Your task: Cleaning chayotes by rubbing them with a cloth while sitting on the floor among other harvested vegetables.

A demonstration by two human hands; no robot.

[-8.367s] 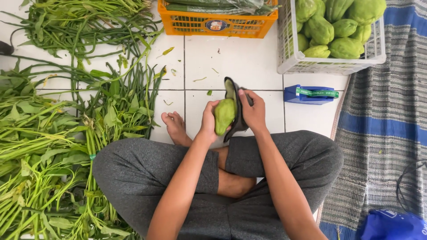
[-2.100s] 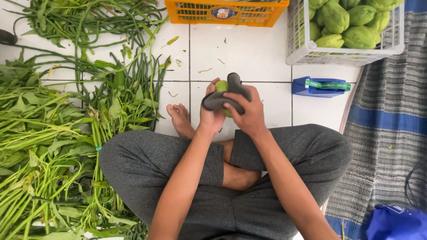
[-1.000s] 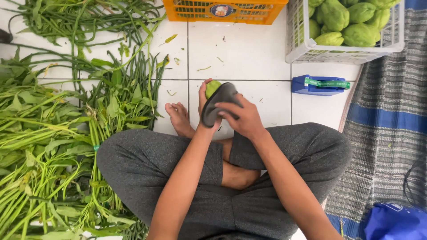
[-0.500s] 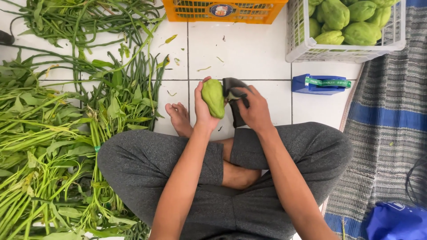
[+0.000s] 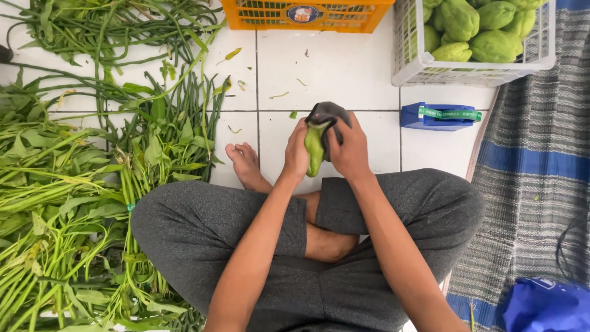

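— Starting at the far left, what do we have beside us?

— Our leafy greens lie in bundles along the left edge of the tiled floor, with long beans heaped above them, all within arm's reach of where we sit cross-legged.

— And in the middle?

— Our left hand wraps around the green chayote, fingers curled against its side so it stands nearly upright above our bare foot. It looks like we grip it that way to steady it and turn it.

— What about the other hand?

— Our right hand is closed over a dark grey cloth, pressing it onto the top and right side of the chayote. The cloth drapes over the upper end, so we judge we're rubbing the skin clean.

— Further right?

— The orange crate sits at the top, then the white basket full of more chayotes, kept close for picking. Just below it lies a blue tape dispenser, and beyond that the striped mat with a blue bag at its lower corner.
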